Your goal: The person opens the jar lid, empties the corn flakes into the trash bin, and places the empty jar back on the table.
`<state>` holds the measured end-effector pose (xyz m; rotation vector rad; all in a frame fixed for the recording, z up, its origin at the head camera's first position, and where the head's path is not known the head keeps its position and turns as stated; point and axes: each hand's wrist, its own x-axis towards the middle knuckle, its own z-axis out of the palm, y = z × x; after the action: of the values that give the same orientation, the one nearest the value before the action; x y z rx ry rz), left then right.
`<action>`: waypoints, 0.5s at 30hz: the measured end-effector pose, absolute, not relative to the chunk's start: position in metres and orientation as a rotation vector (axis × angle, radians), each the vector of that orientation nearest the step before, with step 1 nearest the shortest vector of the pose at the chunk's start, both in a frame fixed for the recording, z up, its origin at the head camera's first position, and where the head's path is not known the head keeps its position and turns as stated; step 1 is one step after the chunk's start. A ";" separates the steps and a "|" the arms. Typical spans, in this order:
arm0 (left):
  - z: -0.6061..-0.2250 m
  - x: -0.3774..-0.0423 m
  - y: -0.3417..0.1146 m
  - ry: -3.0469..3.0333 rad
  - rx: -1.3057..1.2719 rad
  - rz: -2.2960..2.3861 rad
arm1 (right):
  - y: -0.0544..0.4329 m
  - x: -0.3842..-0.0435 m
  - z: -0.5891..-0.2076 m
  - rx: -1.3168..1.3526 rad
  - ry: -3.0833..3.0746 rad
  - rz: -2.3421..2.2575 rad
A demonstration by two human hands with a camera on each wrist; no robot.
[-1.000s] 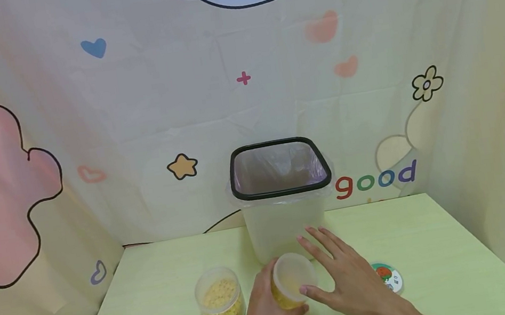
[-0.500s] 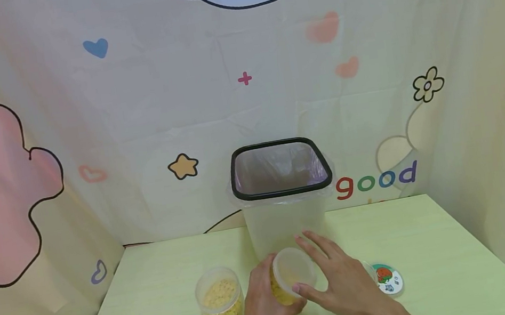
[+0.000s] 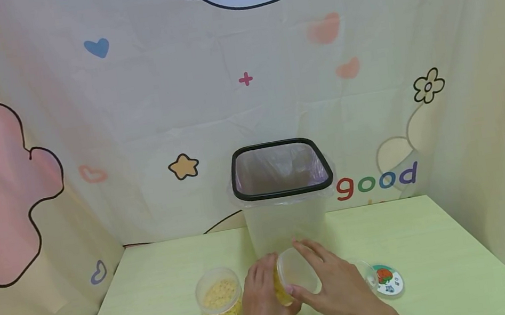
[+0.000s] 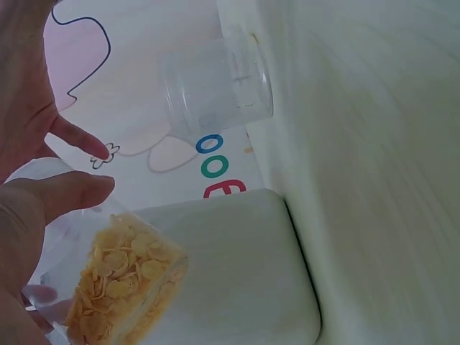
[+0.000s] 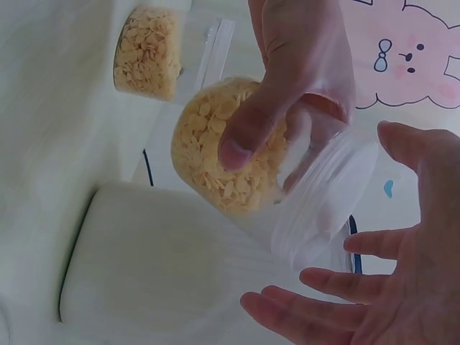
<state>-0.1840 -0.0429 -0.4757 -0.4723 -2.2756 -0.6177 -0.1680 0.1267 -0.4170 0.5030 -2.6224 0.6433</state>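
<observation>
Gripping a clear, cylindrical plastic jar (image 3: 295,274) of yellow flakes (image 5: 203,147), the left hand (image 3: 264,300) points its long axis toward the spread, empty right hand (image 3: 340,285), seemingly just beside the jar.

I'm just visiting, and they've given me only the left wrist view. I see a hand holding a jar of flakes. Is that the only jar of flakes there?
Observer: No, a second jar of flakes stands on the table, to the left of the left hand.

Operator: Oh! And what's that big pale block near the bottom of my picture?

Observer: A bin. The head view shows its open top, with a black rim and a plastic liner.

Operator: Anything lying beside the clear jar?

Observer: Yes, a round disc with a red picture on it.
</observation>
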 end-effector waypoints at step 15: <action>-0.473 -0.185 -0.041 -2.151 -0.491 -0.424 | 0.120 -0.166 -0.417 0.469 -2.621 0.659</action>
<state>-0.1854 -0.0410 -0.4734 -0.4907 -2.1511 -0.4239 -0.1665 0.1202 -0.4170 0.4695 -2.6214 0.6587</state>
